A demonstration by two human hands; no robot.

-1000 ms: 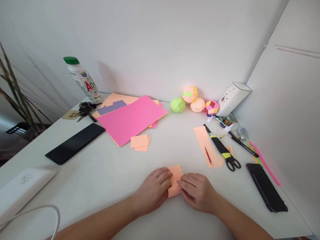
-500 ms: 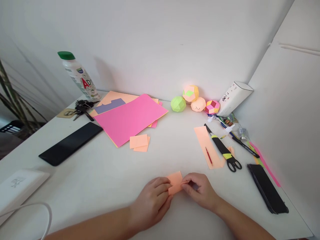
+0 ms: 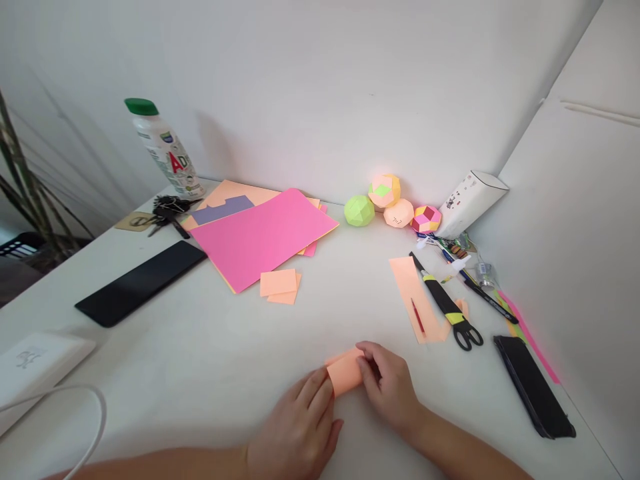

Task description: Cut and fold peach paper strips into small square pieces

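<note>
A peach-coloured piece of paper [image 3: 346,373], folded over with a second layer at its upper left, sits between my hands at the front of the desk. My right hand [image 3: 393,383] pinches its right end between thumb and fingers. At the paper's left edge rest the outstretched fingertips of my left hand [image 3: 300,423], its thumb held apart and touching nothing. Two small peach paper pieces [image 3: 278,283] overlap further back. To the right, a longer peach strip [image 3: 404,280] has a thin red pen-like stick [image 3: 418,317] on it.
Scissors [image 3: 445,300] and a black pouch [image 3: 534,387] lie at right. Pink sheets [image 3: 265,237], a black slab [image 3: 143,283], keys [image 3: 167,212] and a bottle [image 3: 167,153] occupy the left. Faceted paper balls [image 3: 359,211] line the wall. A white cabled box [image 3: 37,373] is front left.
The paper's near flap now lies over the far part. My left hand has loosened and slid toward me; my right hand's grip has shifted to the paper's upper right end.
</note>
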